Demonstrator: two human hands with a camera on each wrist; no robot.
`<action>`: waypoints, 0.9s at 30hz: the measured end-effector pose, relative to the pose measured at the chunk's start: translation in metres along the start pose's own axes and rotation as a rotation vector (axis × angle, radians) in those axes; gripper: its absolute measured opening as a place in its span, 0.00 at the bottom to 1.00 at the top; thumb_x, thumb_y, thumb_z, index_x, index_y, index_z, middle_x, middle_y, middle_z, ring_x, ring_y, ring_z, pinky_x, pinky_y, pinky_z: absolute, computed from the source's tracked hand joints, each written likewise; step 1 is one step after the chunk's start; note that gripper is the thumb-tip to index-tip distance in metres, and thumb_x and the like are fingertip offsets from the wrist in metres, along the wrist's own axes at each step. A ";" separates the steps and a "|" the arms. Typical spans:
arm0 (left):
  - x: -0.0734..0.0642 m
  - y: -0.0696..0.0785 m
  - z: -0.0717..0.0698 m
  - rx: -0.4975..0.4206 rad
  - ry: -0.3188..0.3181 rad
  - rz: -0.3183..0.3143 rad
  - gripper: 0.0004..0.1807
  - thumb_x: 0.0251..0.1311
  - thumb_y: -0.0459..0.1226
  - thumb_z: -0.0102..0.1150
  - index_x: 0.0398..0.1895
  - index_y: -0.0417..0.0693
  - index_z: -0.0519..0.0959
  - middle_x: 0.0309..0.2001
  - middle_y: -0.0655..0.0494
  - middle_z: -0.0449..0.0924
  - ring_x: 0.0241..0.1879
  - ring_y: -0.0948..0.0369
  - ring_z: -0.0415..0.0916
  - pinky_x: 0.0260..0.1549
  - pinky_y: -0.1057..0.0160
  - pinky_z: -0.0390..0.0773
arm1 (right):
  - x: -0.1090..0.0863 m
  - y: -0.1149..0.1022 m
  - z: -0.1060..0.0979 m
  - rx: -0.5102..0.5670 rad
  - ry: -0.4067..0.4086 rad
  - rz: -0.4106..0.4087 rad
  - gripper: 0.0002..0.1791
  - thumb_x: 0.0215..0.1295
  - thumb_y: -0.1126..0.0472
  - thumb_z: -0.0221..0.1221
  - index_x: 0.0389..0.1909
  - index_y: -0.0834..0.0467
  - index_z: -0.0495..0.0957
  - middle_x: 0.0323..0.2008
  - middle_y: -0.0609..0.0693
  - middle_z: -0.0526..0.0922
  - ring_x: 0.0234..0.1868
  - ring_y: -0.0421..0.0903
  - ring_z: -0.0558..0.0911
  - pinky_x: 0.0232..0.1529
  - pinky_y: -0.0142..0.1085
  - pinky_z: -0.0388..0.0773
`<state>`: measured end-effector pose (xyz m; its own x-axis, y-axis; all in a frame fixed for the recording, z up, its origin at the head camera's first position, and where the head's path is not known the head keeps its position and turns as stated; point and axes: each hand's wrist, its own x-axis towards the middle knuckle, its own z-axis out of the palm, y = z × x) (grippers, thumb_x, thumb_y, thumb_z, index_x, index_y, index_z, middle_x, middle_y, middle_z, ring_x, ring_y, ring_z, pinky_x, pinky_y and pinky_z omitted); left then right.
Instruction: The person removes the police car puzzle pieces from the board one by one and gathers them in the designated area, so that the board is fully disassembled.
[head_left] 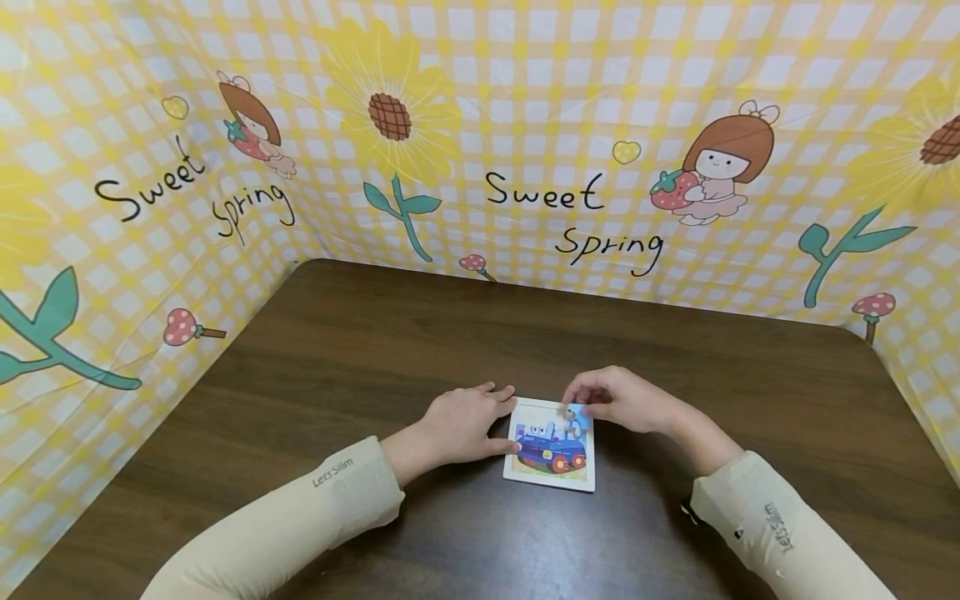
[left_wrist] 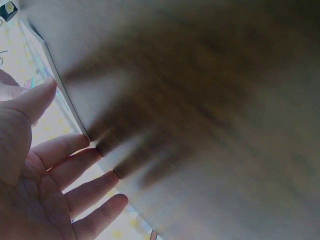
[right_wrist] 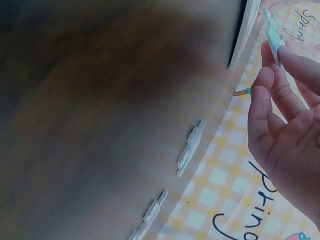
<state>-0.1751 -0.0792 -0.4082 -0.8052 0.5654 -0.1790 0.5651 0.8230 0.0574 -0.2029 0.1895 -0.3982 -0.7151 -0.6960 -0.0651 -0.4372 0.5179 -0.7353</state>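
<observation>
A small square jigsaw puzzle with a white frame (head_left: 551, 486) lies on the table, showing a blue cartoon vehicle with eyes and red wheels. Its upper part is pale, without picture. My left hand (head_left: 461, 427) rests at the puzzle's left side, fingers straight and spread, the thumb touching the edge. Over the upper right corner, my right hand (head_left: 630, 400) pinches a light blue puzzle piece (right_wrist: 272, 40) between thumb and fingers. In the right wrist view that piece is tilted up on edge. Whether it touches the board cannot be told.
Two more flat puzzle pieces, one (right_wrist: 190, 147) farther and one (right_wrist: 150, 215) nearer, lie on the table in the right wrist view; the right arm seems to hide them in the head view. Yellow checked cloth (head_left: 525, 108) walls the brown table (head_left: 360, 333) at back and sides.
</observation>
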 end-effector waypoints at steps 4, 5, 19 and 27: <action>0.000 0.000 0.000 0.004 0.000 -0.001 0.37 0.61 0.62 0.59 0.70 0.56 0.72 0.72 0.57 0.68 0.71 0.52 0.68 0.59 0.48 0.77 | -0.003 0.002 -0.003 0.009 0.017 0.008 0.11 0.67 0.73 0.58 0.47 0.61 0.82 0.38 0.51 0.85 0.39 0.41 0.78 0.44 0.35 0.79; 0.000 0.000 0.000 0.004 0.000 -0.001 0.37 0.61 0.62 0.59 0.70 0.56 0.72 0.72 0.57 0.68 0.71 0.52 0.68 0.59 0.48 0.77 | -0.004 0.003 -0.004 0.012 0.020 0.010 0.11 0.67 0.73 0.58 0.47 0.61 0.82 0.39 0.51 0.85 0.39 0.42 0.78 0.44 0.35 0.79; 0.000 0.000 0.000 -0.005 0.001 0.002 0.38 0.61 0.63 0.58 0.70 0.56 0.71 0.72 0.56 0.68 0.71 0.52 0.68 0.60 0.48 0.77 | -0.022 0.011 -0.019 -0.002 0.067 0.049 0.11 0.68 0.71 0.58 0.49 0.62 0.81 0.37 0.50 0.85 0.33 0.43 0.77 0.32 0.31 0.77; 0.000 0.000 0.000 -0.003 -0.003 0.005 0.38 0.61 0.63 0.58 0.71 0.56 0.71 0.72 0.56 0.68 0.71 0.51 0.68 0.60 0.47 0.76 | -0.036 0.019 -0.029 -0.017 0.122 0.049 0.11 0.67 0.71 0.59 0.48 0.62 0.82 0.40 0.52 0.86 0.35 0.41 0.79 0.37 0.31 0.78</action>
<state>-0.1752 -0.0791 -0.4086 -0.8018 0.5694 -0.1816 0.5687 0.8203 0.0610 -0.2010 0.2388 -0.3907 -0.7965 -0.6044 -0.0175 -0.4085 0.5592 -0.7214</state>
